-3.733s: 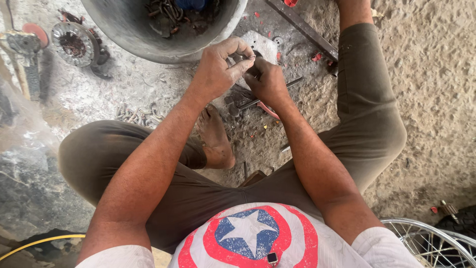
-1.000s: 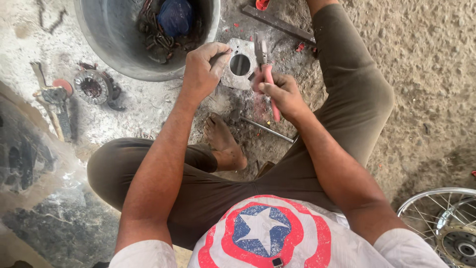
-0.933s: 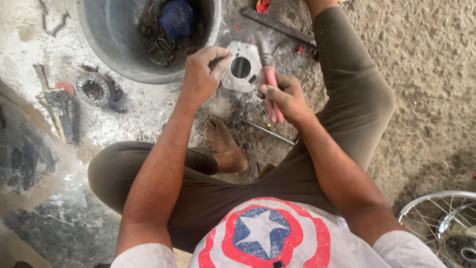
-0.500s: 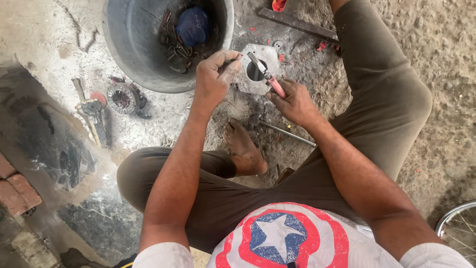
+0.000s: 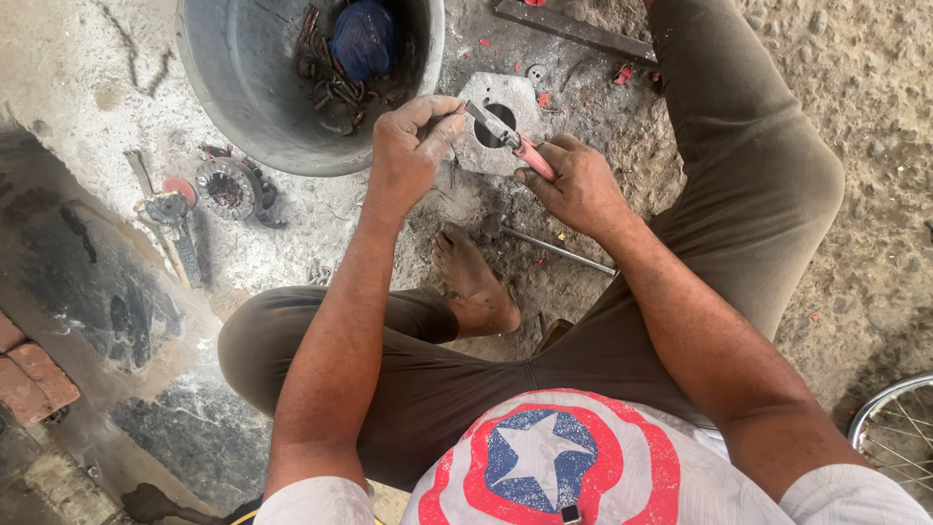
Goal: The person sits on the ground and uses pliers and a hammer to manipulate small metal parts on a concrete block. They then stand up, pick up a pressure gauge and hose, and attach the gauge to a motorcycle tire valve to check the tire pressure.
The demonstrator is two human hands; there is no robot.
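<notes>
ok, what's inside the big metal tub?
The metal tub holds a blue bundle on top of dark, rusty chain-like metal parts. Whatever sits beneath the bundle is covered, and the tub's far side is cut off.

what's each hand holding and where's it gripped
The right hand holds pliers by the red handles. The left hand pinches something small at the plier tips; what it is cannot be told.

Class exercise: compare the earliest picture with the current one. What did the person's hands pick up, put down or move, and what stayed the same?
The right hand has taken up red-handled pliers, absent at first, and now points them at the left hand. The grey metal plate, lifted a second ago, now seems to lie on the ground beneath the hands. Unchanged: both hands close together, the bucket, the rod on the ground.
</notes>
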